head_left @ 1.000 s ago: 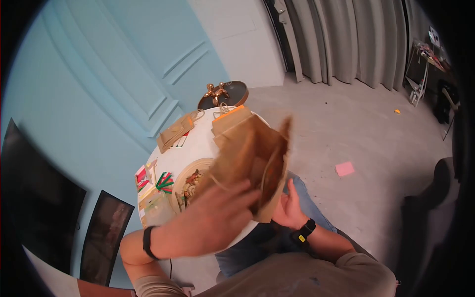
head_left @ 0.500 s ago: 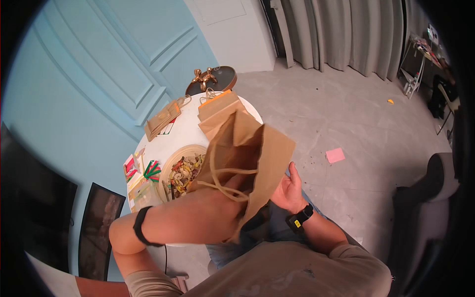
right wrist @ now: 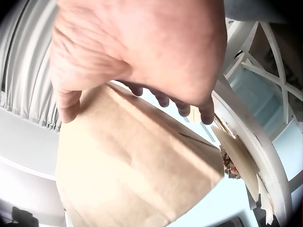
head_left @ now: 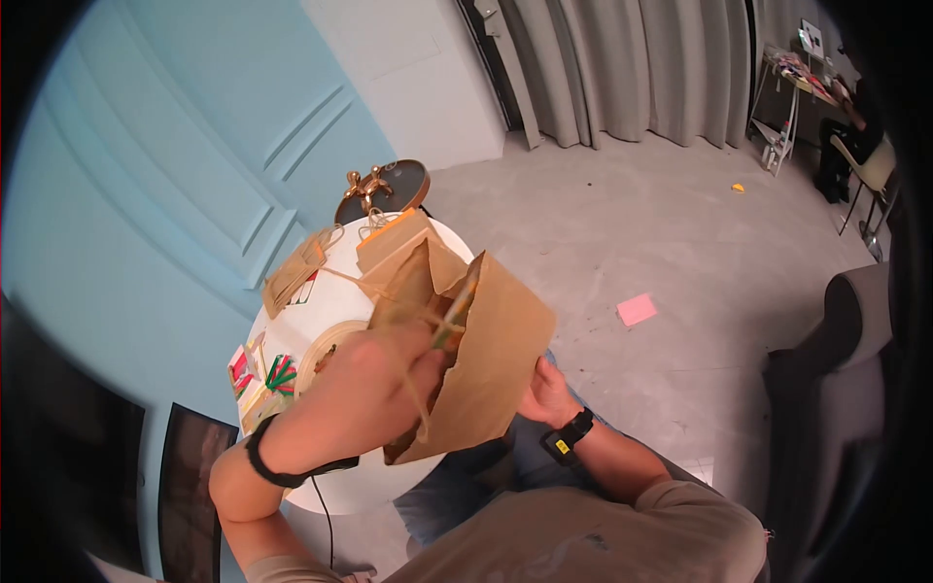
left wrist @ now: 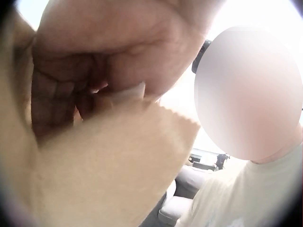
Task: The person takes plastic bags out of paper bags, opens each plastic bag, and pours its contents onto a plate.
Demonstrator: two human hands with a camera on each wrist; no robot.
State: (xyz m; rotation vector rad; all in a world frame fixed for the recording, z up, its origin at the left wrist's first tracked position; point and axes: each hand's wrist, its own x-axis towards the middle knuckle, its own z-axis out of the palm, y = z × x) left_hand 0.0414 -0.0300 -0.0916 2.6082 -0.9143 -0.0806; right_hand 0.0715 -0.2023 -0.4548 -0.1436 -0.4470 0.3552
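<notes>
A brown paper bag (head_left: 496, 360) with twisted paper handles is tilted over my lap, its mouth facing left. My left hand (head_left: 374, 379) is at the mouth, fingers curled on a thin flat piece (head_left: 457, 313) with green and orange colouring; its lower part is hidden in the bag. In the left wrist view, a pale edge (left wrist: 130, 93) shows at the fingers, behind the bag's zigzag-cut rim (left wrist: 170, 118). Under the bag's base, my right hand (head_left: 549, 396) supports it from outside; the right wrist view shows the thumb and loosely spread fingers along the base.
On the round white table (head_left: 335, 291) are a round tray (head_left: 316, 352), more paper bags (head_left: 296, 272) and green and red strips (head_left: 281, 374). A round side table (head_left: 413, 180) bears a shiny balloon-animal figure (head_left: 366, 185). Pink paper (head_left: 637, 310) lies on the floor.
My left hand reached deep into the bag and has come back to its mouth with the flat coloured piece. The bag has turned slightly; the right hand stays beneath it.
</notes>
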